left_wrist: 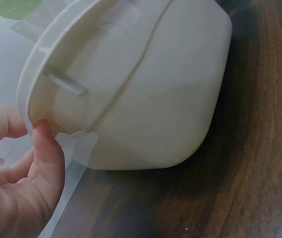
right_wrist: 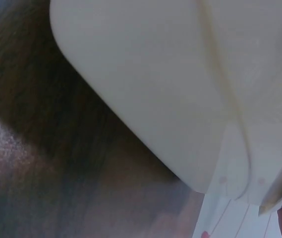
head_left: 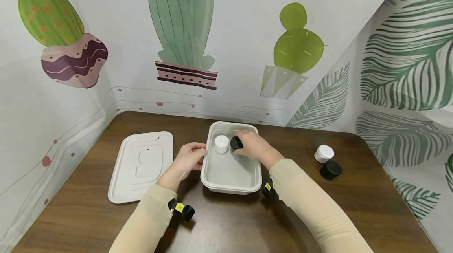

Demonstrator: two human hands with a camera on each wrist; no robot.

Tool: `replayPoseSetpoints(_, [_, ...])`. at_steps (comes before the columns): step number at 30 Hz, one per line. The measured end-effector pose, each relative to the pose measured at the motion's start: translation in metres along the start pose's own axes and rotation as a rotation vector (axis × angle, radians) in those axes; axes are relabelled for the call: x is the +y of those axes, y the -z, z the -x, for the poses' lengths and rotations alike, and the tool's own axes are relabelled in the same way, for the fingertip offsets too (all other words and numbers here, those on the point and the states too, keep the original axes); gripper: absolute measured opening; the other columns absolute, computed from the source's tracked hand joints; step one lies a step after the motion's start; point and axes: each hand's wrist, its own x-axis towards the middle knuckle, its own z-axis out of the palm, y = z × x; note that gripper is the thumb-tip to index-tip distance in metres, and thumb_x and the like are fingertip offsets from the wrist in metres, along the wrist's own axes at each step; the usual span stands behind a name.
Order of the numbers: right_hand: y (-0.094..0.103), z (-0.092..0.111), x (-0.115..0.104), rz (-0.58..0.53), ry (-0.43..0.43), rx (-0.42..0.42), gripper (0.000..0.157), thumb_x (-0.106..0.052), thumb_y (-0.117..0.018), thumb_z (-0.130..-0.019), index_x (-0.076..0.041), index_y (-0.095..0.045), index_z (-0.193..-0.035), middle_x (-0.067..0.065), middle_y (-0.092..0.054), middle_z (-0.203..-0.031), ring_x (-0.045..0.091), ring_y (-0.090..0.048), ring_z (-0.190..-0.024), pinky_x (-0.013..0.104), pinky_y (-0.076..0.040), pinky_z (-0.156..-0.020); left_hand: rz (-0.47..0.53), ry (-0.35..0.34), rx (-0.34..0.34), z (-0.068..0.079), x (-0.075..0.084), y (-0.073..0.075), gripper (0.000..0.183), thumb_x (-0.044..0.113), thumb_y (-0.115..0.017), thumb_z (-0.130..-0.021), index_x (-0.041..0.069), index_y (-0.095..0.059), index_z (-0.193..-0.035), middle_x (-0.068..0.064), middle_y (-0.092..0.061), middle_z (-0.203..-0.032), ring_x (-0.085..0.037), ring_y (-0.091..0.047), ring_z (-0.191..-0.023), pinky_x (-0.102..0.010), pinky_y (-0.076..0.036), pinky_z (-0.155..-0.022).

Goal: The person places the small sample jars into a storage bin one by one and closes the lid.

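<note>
A white plastic storage box (head_left: 230, 172) stands uncovered at the middle of the table. Its left rim is pinched between the thumb and forefinger of my left hand (head_left: 189, 158); the left wrist view shows that thumb against the box's outer wall (left_wrist: 150, 119). Inside the box, toward the far end, my right hand (head_left: 253, 143) grips a small black round jar (head_left: 236, 143), partly covered by the fingers. Just left of it, a white round jar (head_left: 221, 144) stands upright in the box. Only a fingertip of the right hand shows in the right wrist view, past the box wall (right_wrist: 145, 74).
A flat white lid (head_left: 148, 166) lies on the table left of the box. To the right, another white jar (head_left: 323, 153) stands beside another black jar (head_left: 330, 169). The brown wooden table (head_left: 226, 225) meets a wall with printed cactus pictures behind the box.
</note>
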Motion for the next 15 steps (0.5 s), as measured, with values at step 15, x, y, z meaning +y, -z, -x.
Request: replayPoseSetpoints(15, [-0.0041, -0.0036, -0.0021, 0.101, 0.016, 0.015, 0.046, -0.031, -0.078, -0.077, -0.007, -0.059, -0.111, 0.008, -0.065, -0.106, 0.022, -0.059, -0.095, 0.036, -0.050, -0.083, 0.008, -0.001, -0.002, -0.0022, -0.0023, 0.0004, 0.035, 0.008, -0.056, -0.086, -0.004, -0.054, -0.119, -0.025, -0.064, -0.106, -0.020, -0.065, -0.072, -0.030, -0.055, -0.056])
